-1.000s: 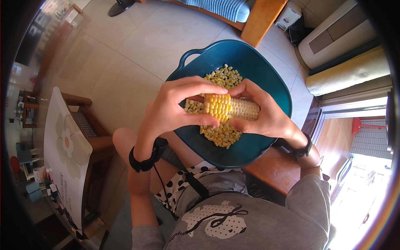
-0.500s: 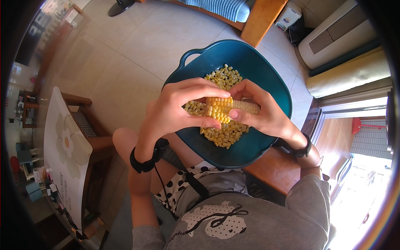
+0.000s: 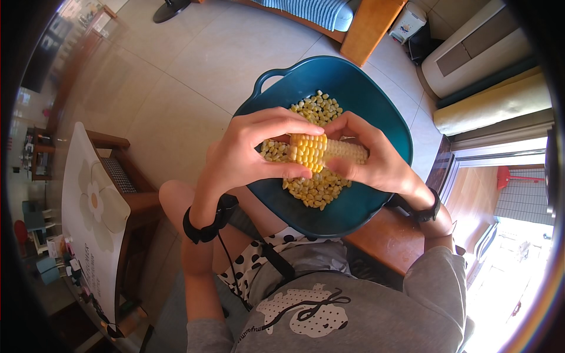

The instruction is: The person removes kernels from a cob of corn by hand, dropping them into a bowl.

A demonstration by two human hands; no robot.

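Between my hands, above a dark teal basin (image 3: pixel 376 88), is a corn cob (image 3: pixel 309 152). Yellow kernels still cover its left part, while the right part is bare and pale. My left hand (image 3: pixel 253 147) is curled round the kernel-covered end, fingers on top and thumb below. Gripping the stripped end, my right hand (image 3: pixel 371 156) has its thumb against the edge of the kernel rows; that thumb is slightly blurred. Loose corn kernels (image 3: pixel 318 191) lie in the basin beneath the cob, some hidden by my hands.
The basin rests over my lap and has a loop handle (image 3: pixel 271 75) at its far left. A table with a flower-patterned cover (image 3: pixel 94 200) stands to the left. On the right is a wooden surface (image 3: pixel 391 241). Tiled floor (image 3: pixel 176 53) stretches beyond.
The cob has turned in my hands, showing a different side of the kernels. My right thumb has shifted slightly down and right. The basin stays in place.
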